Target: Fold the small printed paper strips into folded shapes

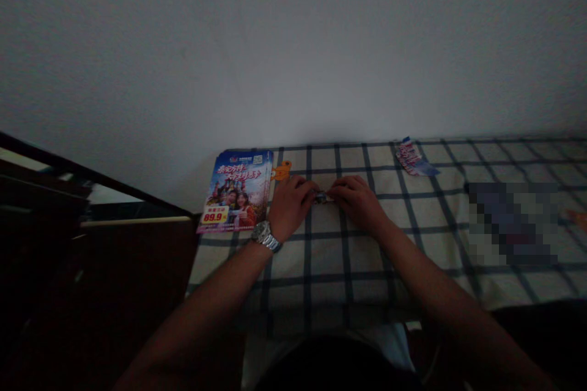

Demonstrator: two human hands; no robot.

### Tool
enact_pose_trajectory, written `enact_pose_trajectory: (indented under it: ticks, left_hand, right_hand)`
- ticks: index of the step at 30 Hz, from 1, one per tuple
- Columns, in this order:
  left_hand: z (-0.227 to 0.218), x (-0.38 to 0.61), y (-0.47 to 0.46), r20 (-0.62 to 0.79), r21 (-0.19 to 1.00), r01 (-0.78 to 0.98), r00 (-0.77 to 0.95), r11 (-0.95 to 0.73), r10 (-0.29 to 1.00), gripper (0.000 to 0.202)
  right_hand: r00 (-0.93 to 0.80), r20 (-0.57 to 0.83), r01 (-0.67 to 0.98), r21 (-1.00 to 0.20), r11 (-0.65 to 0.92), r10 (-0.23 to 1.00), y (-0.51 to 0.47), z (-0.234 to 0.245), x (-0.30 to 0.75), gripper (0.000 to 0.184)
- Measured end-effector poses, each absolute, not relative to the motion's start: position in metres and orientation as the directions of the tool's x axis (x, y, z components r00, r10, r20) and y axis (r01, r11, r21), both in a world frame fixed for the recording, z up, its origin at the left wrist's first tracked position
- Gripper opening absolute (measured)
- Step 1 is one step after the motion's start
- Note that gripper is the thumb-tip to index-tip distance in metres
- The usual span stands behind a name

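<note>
A small, narrow strip of folded paper point(322, 197) lies low over the checked cloth, pinched at both ends. My left hand point(292, 204), with a metal wristwatch point(265, 236) on its wrist, has its fingers closed on the left end. At the right end, the fingertips of my right hand point(361, 203) are closed on the same strip. Most of the paper is covered by fingers, so its folds are hard to make out. Left of my left hand is a stack of printed flyers point(238, 189), blue and pink, lying face up.
A crumpled or folded piece of printed paper point(415, 160) lies near the wall, to the right. The checked cloth point(325, 256) covers the surface against a plain wall point(312, 49). A pixelated dark object is farther right. A dark rail point(114, 183) runs along the left side.
</note>
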State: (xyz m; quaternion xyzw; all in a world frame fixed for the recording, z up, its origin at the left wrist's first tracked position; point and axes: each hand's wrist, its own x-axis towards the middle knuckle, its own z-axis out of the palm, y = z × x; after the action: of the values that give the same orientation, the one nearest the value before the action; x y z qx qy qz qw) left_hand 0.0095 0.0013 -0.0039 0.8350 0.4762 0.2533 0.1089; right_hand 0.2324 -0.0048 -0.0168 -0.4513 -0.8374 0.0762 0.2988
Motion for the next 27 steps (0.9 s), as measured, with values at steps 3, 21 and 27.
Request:
enact_pose_trajectory:
  ticks: [3,21,27]
  left_hand:
    - [-0.004,0.009,0.002,0.3,0.403,0.745,0.441,-0.532,0.846,0.016]
    - [0.0,-0.003,0.007,0.338,0.413,0.622,0.574,-0.666,0.746,0.023]
    - [0.002,-0.001,0.004,0.357,0.469,0.596,0.546,-0.651,0.758,0.021]
  right_hand:
    - [-0.471,0.419,0.69,-0.373,0.621,0.776,-0.005,-0.018,0.233,0.017]
    - [-0.477,0.405,0.696,-0.368,0.617,0.78,-0.006,-0.015,0.239,0.02]
    - [-0.429,0.456,0.648,-0.446,0.617,0.78,-0.013,-0.007,0.236,0.018]
